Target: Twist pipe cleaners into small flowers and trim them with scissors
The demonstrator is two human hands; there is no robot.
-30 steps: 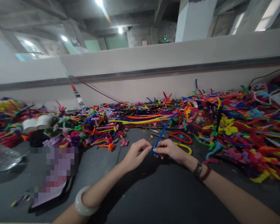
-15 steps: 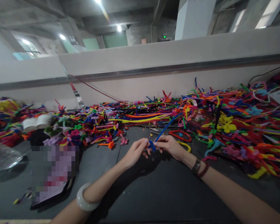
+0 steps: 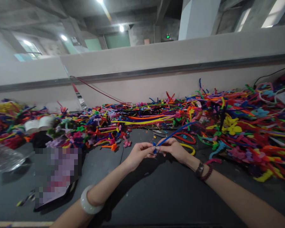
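Note:
A blue pipe cleaner [image 3: 178,132] is pinched between my two hands above the dark table. One end of it is bent into a small bunched shape, and the long straight part slants up to the right. My left hand [image 3: 139,154] grips the bunched end with thumb and fingertips. Close beside it, my right hand [image 3: 172,149] is closed on the pipe cleaner where the straight part leaves the bunch. The fingertips partly hide the bunched end. Just beyond my hands lie scissors [image 3: 159,133] and a red pipe cleaner loop [image 3: 186,138].
Heaps of coloured pipe cleaners [image 3: 237,126] line the back and right of the table [image 3: 175,196]. White rolls [image 3: 39,124] stand among them at left. A phone-like object [image 3: 57,183], partly pixelated, is propped at front left, near a clear plastic item [image 3: 6,158]. A low wall [image 3: 133,63] runs behind.
The straight part of the blue pipe cleaner has tipped lower to the right. My fingers have drawn closer together around the bunched end, which shows less now.

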